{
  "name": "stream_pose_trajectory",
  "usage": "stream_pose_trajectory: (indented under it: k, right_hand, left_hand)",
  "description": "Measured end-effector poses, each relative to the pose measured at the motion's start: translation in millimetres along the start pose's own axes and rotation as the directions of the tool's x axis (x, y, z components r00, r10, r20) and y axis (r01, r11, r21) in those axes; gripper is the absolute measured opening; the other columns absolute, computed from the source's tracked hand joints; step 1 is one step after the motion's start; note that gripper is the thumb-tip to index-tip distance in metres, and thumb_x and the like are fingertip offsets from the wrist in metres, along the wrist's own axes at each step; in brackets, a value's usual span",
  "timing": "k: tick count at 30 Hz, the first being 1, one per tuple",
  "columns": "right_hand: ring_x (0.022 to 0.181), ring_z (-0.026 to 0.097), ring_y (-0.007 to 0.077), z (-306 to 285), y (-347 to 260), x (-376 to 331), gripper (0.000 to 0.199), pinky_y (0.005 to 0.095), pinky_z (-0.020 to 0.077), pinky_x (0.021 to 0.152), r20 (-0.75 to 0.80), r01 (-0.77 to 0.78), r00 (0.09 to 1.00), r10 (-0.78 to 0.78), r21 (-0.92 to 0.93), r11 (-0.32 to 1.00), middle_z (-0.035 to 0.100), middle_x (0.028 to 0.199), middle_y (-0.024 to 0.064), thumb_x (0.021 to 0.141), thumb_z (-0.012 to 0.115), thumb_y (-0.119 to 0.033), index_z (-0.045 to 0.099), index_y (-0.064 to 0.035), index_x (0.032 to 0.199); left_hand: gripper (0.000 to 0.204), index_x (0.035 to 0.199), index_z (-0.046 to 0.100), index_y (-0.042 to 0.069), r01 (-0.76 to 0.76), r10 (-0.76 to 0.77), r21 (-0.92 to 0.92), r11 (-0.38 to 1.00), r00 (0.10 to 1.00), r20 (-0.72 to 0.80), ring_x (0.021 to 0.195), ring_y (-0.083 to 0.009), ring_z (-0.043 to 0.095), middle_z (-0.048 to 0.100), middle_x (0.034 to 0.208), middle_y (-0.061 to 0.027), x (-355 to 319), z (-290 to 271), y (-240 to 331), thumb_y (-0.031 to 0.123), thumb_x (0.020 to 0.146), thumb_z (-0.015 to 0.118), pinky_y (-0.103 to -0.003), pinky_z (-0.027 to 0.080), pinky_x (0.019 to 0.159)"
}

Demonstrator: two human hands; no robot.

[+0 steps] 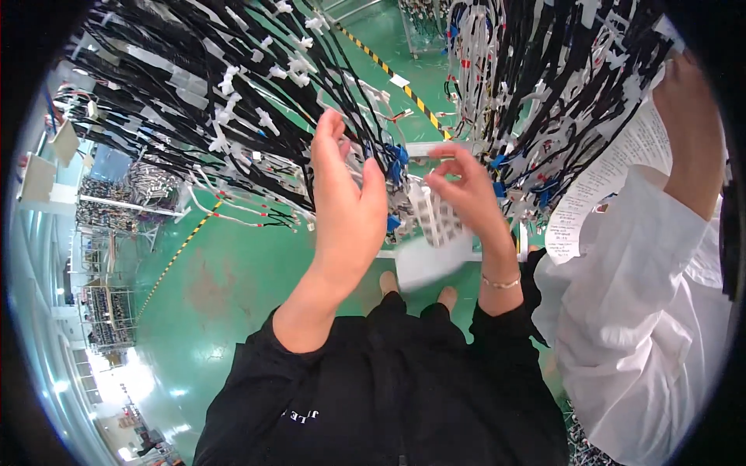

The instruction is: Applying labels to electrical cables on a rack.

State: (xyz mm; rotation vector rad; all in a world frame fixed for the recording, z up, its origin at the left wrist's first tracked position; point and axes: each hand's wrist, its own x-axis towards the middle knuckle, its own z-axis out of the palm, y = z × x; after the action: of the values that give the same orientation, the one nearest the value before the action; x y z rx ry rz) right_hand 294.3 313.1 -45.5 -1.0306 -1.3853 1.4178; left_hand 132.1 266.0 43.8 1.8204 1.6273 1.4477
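Observation:
My left hand is raised beside the hanging bundle of black cables, fingers stretched out and thumb apart, with nothing seen in it. Its fingertips are close to the cables; whether they touch cannot be made out. My right hand is bent with thumb and fingers drawn together. Under it hangs a white sheet with rows of grey squares, which it appears to hold. Below that sheet, a blurred white paper hangs down. Blue connectors dangle between my hands.
A second cable bundle hangs at the right. Close by there, a person in a white sleeve reaches up, next to a long printed paper strip. Racks of cables stand far left. Yellow-black tape marks the green floor.

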Motion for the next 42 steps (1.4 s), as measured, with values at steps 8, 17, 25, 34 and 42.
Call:
stream_pose_trajectory:
  k: [8,17,25,34,42]
  right_hand:
    - [0.055,0.033,0.0018,21,-24,61,0.034,0.0227,0.0260,0.048,0.270,0.225,0.937,-0.222,0.020,0.974,0.042,0.059,-0.0093,0.085,0.073,-0.011,0.067,-0.0070,0.118]
    - [0.075,0.056,0.0030,-18,-26,15,0.018,0.0200,0.0427,0.057,0.256,0.021,0.965,-0.049,0.111,0.994,0.061,0.081,-0.0031,0.087,0.071,-0.014,0.060,-0.0002,0.086]
    - [0.084,0.059,0.0087,-24,-27,-35,0.040,0.0238,0.0461,0.076,0.159,-0.079,0.985,0.063,0.094,0.992,0.061,0.095,0.0044,0.091,0.061,-0.004,0.050,-0.0015,0.129]
    - [0.087,0.060,0.0119,-14,-4,-61,0.035,0.0251,0.0450,0.084,0.487,-0.251,0.861,0.146,0.157,0.955,0.067,0.100,0.0060,0.092,0.062,-0.012,0.060,0.0026,0.124]
    - [0.076,0.049,-0.0003,-8,-9,-79,0.037,0.0159,0.0346,0.064,0.493,-0.246,0.868,0.064,0.315,0.917,0.070,0.094,0.0035,0.096,0.057,-0.019,0.061,0.0039,0.125]
  left_hand:
    - [0.066,0.148,0.017,-0.008,0.427,-0.412,-0.462,0.778,0.901,0.138,0.145,-0.0323,0.025,0.025,0.154,-0.0284,19,10,4,-0.003,0.089,0.047,-0.038,0.022,0.118]
    - [0.027,0.110,0.064,-0.004,0.573,-0.430,-0.470,0.671,0.818,0.382,0.087,-0.0118,0.061,0.067,0.095,-0.0039,28,-8,0,0.004,0.084,0.065,-0.026,0.046,0.082]
    - [0.017,0.107,0.061,-0.002,0.662,-0.393,-0.352,0.662,0.706,0.589,0.095,-0.0192,0.068,0.071,0.103,-0.0137,-6,-33,-19,0.009,0.094,0.060,-0.032,0.052,0.083]
    - [0.024,0.109,0.064,-0.004,0.737,-0.333,-0.456,0.500,0.649,0.684,0.093,-0.0199,0.068,0.071,0.100,-0.0121,-15,-62,-17,0.014,0.093,0.062,-0.032,0.052,0.085]
    - [0.030,0.116,0.059,-0.003,0.693,-0.303,-0.326,0.643,0.621,0.723,0.104,-0.0247,0.067,0.068,0.111,-0.0170,-20,-63,-10,0.011,0.090,0.064,-0.033,0.053,0.085]
